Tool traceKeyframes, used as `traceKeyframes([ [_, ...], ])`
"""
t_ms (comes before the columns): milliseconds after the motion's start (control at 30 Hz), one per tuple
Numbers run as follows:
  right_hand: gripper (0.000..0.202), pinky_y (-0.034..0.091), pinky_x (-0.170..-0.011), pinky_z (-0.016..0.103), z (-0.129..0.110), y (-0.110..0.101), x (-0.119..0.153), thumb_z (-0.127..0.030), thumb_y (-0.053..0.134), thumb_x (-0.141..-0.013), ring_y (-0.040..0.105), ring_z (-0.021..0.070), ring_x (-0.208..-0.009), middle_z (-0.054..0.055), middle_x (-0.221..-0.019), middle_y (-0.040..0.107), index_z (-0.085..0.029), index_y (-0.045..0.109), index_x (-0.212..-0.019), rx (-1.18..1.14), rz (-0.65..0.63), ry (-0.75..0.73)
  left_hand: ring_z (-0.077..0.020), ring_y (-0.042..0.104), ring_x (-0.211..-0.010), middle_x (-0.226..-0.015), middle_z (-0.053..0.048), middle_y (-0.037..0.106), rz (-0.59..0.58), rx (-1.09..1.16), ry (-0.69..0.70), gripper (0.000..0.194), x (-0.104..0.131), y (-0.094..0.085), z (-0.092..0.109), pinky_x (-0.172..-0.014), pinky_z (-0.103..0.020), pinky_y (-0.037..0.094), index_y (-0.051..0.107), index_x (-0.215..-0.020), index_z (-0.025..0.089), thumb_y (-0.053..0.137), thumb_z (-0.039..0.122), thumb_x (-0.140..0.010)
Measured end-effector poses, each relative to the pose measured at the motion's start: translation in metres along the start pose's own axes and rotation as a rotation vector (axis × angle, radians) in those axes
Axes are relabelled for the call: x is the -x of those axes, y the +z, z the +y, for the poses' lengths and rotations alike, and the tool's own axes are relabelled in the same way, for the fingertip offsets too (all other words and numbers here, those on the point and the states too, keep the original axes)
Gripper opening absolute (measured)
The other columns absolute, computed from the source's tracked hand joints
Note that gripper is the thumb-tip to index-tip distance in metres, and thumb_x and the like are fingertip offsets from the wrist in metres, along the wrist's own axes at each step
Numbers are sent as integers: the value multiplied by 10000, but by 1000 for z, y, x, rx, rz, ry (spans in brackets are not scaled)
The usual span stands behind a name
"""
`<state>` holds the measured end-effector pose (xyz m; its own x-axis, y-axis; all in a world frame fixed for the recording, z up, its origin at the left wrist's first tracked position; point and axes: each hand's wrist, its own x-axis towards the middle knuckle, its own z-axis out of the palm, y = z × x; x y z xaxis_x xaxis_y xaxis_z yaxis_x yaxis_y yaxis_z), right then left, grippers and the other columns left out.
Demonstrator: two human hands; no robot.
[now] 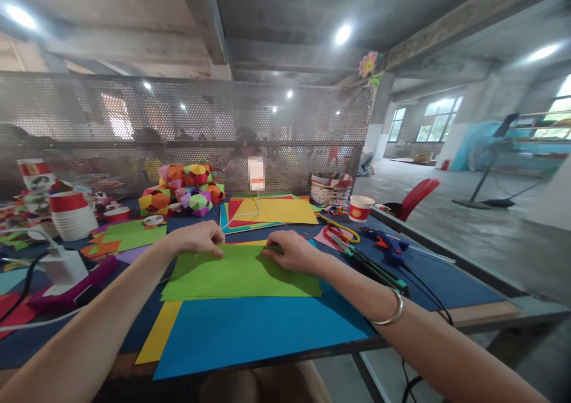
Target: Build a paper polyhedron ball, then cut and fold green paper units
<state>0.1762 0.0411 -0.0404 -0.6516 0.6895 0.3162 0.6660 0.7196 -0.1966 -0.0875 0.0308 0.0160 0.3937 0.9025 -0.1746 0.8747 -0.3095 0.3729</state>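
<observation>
A green sheet of paper (243, 278) lies crosswise in front of the person, its far edge under both hands and the rest spreading toward the body. Along its near edge a second layer peeks out; whether that is a fold or another sheet I cannot tell.

The left hand (200, 238) is at the far left part of the green sheet, fingers curled, with thumb and forefinger a little apart near that edge. The right hand (294, 252) rests on the far right part, fingers bent inward and their tips facing the left hand across a stretch of bare green. Whether either hand pinches the paper or only presses on it, I cannot tell.

Beneath the green sheet lies blue paper (254, 334), with yellow paper (158, 334) showing at its left. Right of the right hand are a glue gun (390, 245) and a paper cup (360, 208).
</observation>
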Motion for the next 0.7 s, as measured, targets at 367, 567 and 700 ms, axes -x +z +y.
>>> traceKeyframes([
  [367,144,401,-712,266,4,2,-1,-174,612,-953,681,188,-831,75,-905,772,-169,749,-909,-3,11,32,-124,284,-517,-502,18,393,14,62,-34,311,6,-2,-2,-533,-297,210,570,-500,214,660,497,-591],
  [567,205,467,-793,289,11,5,-3,-157,584,-963,709,216,-933,102,-991,793,-170,788,-973,-26,77,25,-115,246,-527,-514,19,377,115,91,-9,373,7,-2,2,-561,-300,221,508,-486,214,624,527,-652],
  [700,222,476,-893,301,14,5,-4,-138,588,-959,697,204,-1013,69,-1055,795,-207,798,-979,-49,103,-34,-105,257,-506,-487,18,427,156,104,-7,402,5,-1,3,-551,-288,253,521,-479,205,637,542,-663],
])
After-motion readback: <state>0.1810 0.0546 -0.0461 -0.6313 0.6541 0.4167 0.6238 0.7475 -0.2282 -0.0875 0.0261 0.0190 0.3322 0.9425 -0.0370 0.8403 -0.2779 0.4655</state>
